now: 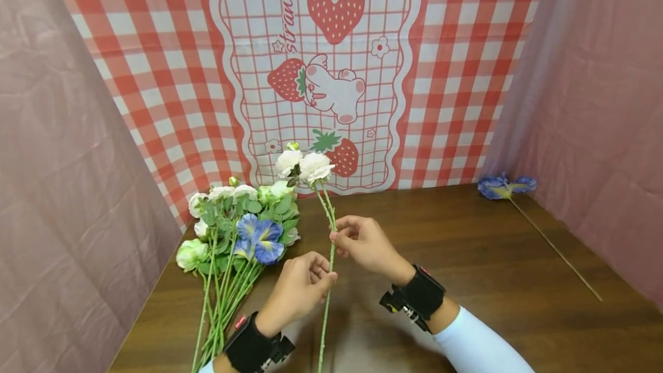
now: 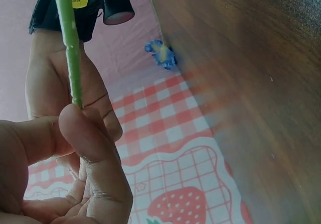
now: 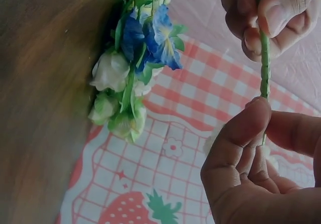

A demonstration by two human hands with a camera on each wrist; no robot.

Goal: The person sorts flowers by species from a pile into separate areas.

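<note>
A white artificial flower (image 1: 316, 168) on a long green stem (image 1: 326, 309) stands nearly upright between the hands in the head view. My left hand (image 1: 299, 285) pinches the stem between thumb and fingers, lower down. Above it, my right hand (image 1: 369, 244) pinches the same stem just below where it forks towards the blooms. In the left wrist view the green stem (image 2: 71, 43) runs into the left hand's (image 2: 95, 158) thumb and fingertips. The right wrist view shows the right hand (image 3: 256, 158) beneath the left, both gripping the stem (image 3: 265, 73).
A bunch of white, green and blue artificial flowers (image 1: 223, 246) lies on the left of the brown table (image 1: 440, 229). A single blue flower (image 1: 505, 187) with a thin stem lies at the far right. A red-checked strawberry cloth (image 1: 456, 62) hangs behind, with pink curtains (image 1: 595, 102) beside.
</note>
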